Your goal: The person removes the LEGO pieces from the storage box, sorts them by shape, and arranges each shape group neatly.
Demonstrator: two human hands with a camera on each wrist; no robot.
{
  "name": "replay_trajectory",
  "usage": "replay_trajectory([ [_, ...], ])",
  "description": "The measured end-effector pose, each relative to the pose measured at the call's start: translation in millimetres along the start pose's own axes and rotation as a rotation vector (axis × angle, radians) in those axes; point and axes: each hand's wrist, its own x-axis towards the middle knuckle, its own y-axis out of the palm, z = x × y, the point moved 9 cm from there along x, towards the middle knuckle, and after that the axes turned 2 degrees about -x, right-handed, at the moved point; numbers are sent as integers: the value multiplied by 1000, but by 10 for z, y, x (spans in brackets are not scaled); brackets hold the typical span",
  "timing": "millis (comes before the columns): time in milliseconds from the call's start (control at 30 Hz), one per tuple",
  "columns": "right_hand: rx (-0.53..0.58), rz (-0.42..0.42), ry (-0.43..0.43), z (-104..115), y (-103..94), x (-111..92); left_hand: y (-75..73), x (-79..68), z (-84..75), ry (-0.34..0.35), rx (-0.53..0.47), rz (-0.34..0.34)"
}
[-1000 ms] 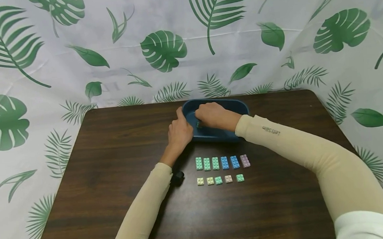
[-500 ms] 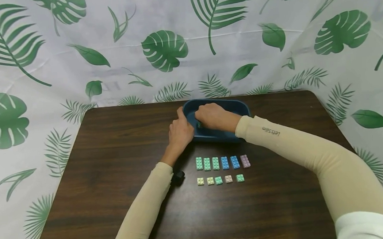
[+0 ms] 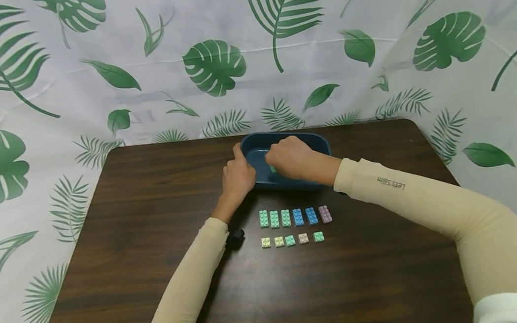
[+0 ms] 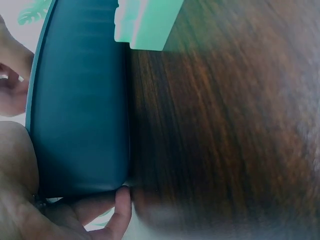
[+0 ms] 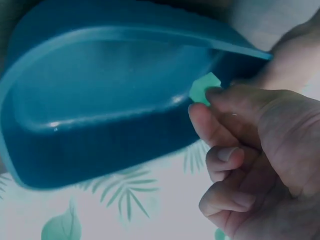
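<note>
A dark blue plastic bin [image 3: 282,185] stands at the table's far edge. My left hand [image 3: 239,176] grips its left end, with fingers round the lower corner in the left wrist view. Inside the bin's outline, my right hand [image 3: 291,157] pinches a small green toy building brick [image 5: 202,90] between thumb and forefinger. The other fingers of that hand are curled, and most of the brick is hidden behind the hand in the head view. The part of the bin's floor [image 5: 115,85] seen in the right wrist view is bare.
In front of the bin, a row of longer bricks, green [image 3: 274,219], blue [image 3: 298,217] and purple [image 3: 325,214], lies on the dark wooden table [image 3: 337,280]. Nearer is a row of small square bricks [image 3: 290,240]. A leaf-print cloth [image 3: 217,67] hangs behind.
My right hand has lifted slightly and shifted right relative to the bin, and more of the green brick shows. The left hand keeps its grip on the bin. The head view has turned slightly.
</note>
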Motion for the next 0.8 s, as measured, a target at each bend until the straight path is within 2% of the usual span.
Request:
replay_trajectory([
  [133, -35, -108, 0, 34, -161, -209, 2, 4, 5, -10, 2, 6],
  [267, -54, -254, -33, 94, -277, -490, 11, -2, 3, -22, 5, 12],
  [400, -24, -332, -80, 171, -311, -781, 18, -16, -7, -30, -17, 20],
  [500, 25, -322, -127, 228, -289, -962, 10, -18, -18, -29, -33, 20],
  [600, 76, -275, -150, 263, -220, -1120, 15, -16, -24, -32, -33, 21],
  [800, 175, -184, -85, 228, -32, -1379, 36, -11, -22, -45, -32, 19],
])
